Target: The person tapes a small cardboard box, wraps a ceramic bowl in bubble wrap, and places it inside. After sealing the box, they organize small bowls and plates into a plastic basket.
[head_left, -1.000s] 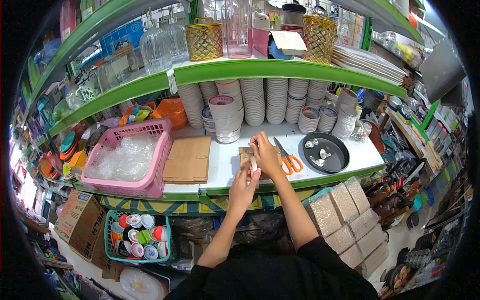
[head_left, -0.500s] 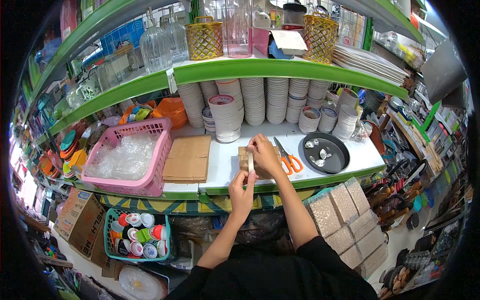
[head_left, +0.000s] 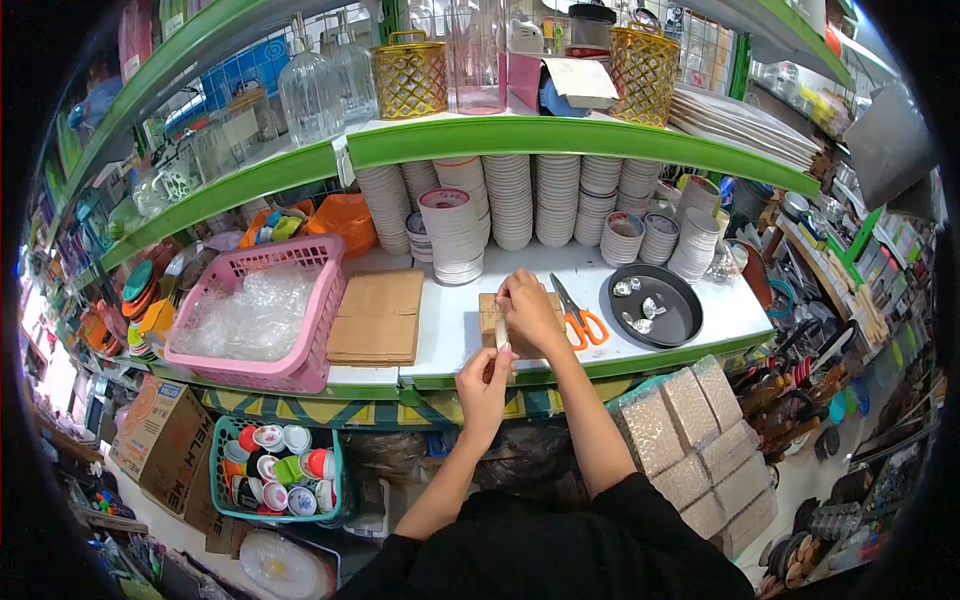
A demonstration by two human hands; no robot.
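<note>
A narrow pale strip (head_left: 501, 330), its exact kind too small to tell, stands between the two hands above the white worktop (head_left: 445, 330), in front of a small brown cardboard piece (head_left: 489, 312); the left hand (head_left: 484, 382) has thumb and fingers clamped on its lower end; the right hand (head_left: 528, 308) is at its upper end, fingertips drawn together, though whether they grip it cannot be told.

Just right of the cardboard piece lie orange-handled scissors (head_left: 585, 327), blades pointing away from the person; beyond them sits a dark round pan (head_left: 686, 322) holding silvery crumpled pieces (head_left: 641, 325); to the left is a stack of flat cardboard (head_left: 375, 317), then a pink basket (head_left: 322, 335) with clear plastic wrap (head_left: 245, 312) inside; stacked bowls (head_left: 452, 240) stand behind, under a green-edged shelf (head_left: 580, 138); below the worktop, a teal basket (head_left: 338, 490) holds colourful round items (head_left: 275, 495), and wrapped packages (head_left: 690, 440) lie at the right.
</note>
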